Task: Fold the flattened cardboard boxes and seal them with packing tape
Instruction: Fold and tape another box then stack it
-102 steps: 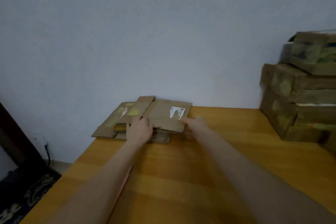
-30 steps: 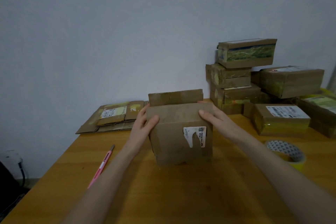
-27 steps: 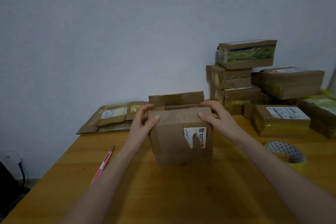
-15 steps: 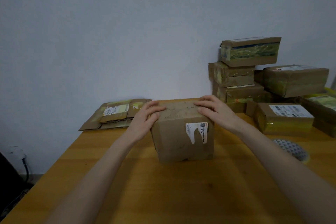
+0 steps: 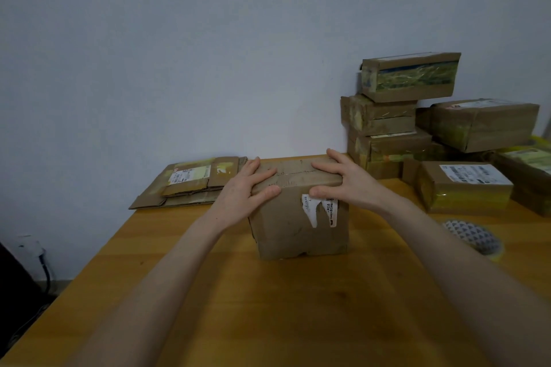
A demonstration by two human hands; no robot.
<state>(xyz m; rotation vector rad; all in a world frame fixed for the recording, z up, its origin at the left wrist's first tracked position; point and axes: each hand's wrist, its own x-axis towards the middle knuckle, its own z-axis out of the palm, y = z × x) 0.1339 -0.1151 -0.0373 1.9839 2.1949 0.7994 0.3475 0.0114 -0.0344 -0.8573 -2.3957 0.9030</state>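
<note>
On a wooden table [image 5: 283, 307], my left hand [image 5: 243, 189] and right hand [image 5: 346, 180], fingers [image 5: 323, 168] flat, press down the top flaps of the box [image 5: 298, 232] at its middle; sealing next likely needs the tape [image 5: 474, 237] to my right.

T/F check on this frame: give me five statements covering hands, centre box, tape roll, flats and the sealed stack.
1. The left hand and right hand both press on top of the box. True.
2. The tape roll is in the right hand. False: it lies on the table, right of the box, and neither hand touches it.
3. Flat cardboard lies at the table's far left, by the wall. True.
4. The box's top flaps stand open. False: they are folded down under the hands.
5. The sealed boxes are stacked left of the box. False: they are on its right.
</note>
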